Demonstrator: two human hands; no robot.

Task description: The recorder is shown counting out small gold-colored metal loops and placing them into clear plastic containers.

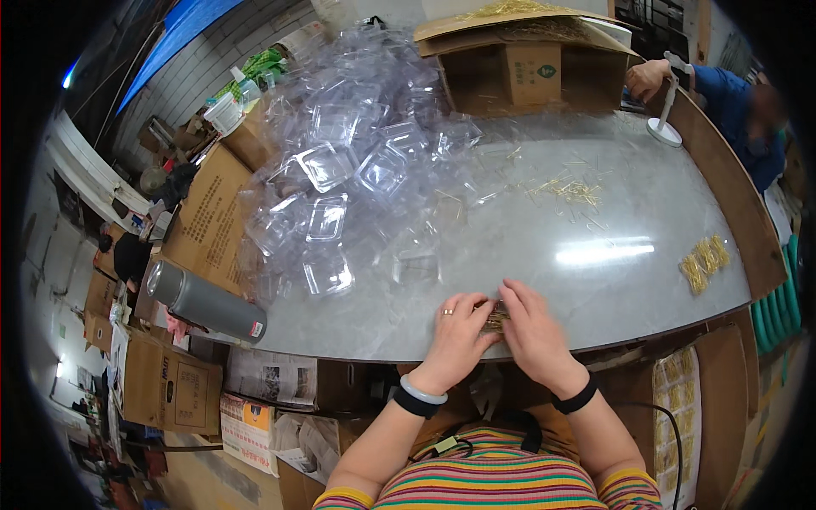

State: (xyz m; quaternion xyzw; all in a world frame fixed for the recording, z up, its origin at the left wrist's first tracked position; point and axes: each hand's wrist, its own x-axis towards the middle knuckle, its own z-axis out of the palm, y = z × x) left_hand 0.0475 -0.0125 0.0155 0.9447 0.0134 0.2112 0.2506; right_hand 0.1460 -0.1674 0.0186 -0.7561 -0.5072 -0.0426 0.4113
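Note:
At the near edge of the grey table (510, 255), my left hand (457, 334) and my right hand (537, 340) close in from either side around a small bundle of thin gold-coloured pins (496, 318). Fingers cover much of the bundle. Farther back lies a loose scatter of similar gold pins (571, 190). A few gathered bundles of gold pins (704, 265) rest near the right edge. Clear plastic clamshell boxes (327, 217) form a large heap across the left and far left of the table.
A grey bottle (212, 304) lies at the left edge. At the back stands an open cardboard box (476, 81). Another person's hand (648, 80) is near a white stand (665, 132). A cardboard wall (735, 187) borders the right. Gold bundles on a sheet (677, 416) sit below the table.

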